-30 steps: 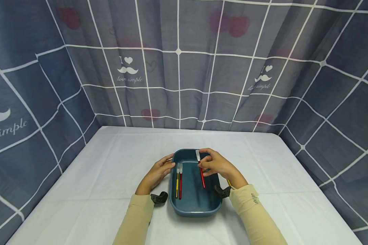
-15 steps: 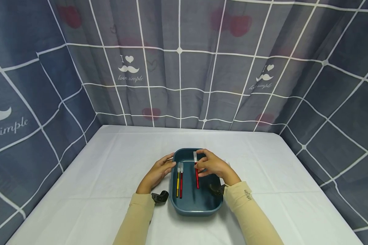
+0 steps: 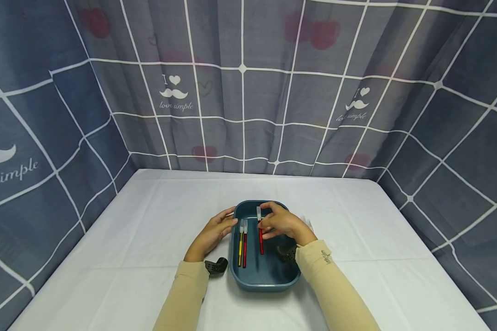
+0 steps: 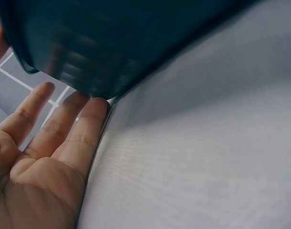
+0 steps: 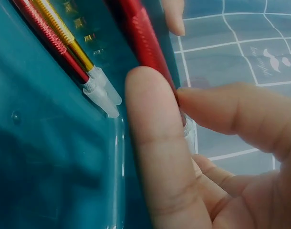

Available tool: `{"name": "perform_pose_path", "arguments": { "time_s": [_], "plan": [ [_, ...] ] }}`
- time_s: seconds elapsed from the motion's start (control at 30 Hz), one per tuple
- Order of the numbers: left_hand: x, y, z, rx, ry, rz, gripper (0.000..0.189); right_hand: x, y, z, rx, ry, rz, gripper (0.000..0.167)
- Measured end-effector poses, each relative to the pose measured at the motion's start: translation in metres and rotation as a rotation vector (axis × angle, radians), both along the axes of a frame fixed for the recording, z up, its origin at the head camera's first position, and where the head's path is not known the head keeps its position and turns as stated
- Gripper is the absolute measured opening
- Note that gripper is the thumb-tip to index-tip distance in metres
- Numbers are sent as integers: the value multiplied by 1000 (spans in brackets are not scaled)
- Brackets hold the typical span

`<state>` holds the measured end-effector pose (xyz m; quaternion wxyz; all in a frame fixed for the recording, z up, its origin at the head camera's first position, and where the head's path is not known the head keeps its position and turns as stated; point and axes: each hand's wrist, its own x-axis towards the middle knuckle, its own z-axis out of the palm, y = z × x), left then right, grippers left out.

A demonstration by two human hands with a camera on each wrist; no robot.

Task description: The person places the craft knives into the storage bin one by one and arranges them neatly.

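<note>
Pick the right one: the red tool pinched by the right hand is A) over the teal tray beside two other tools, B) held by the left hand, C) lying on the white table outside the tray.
A: the right hand pinches the red tool over the teal tray, right of the yellow and red pair.

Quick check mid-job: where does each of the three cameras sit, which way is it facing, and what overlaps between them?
Head: worn on the head, looking forward and down at the table; both sleeves, left hand and right hand show.
Left wrist: beside the palm, facing the tray's outer wall; straight fingers touch it.
Right wrist: inside the tray, facing the red knife that the fingers pinch.
Shared: head and right wrist both show the yellow and red knives lying together.
</note>
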<state>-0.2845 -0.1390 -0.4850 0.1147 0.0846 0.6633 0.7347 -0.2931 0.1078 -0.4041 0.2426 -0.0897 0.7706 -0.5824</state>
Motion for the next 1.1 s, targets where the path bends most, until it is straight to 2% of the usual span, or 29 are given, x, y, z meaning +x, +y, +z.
{"name": "perform_pose_path", "arguments": {
  "time_s": [0.47, 1.1],
  "plan": [
    [-1, 0, -1, -2, -2, -10, 65, -3, -11, -5, 30, -32, 35, 72],
    [-2, -2, -1, 2, -3, -17, 66, -3, -38, -10, 146, -55, 0, 71]
  ]
}}
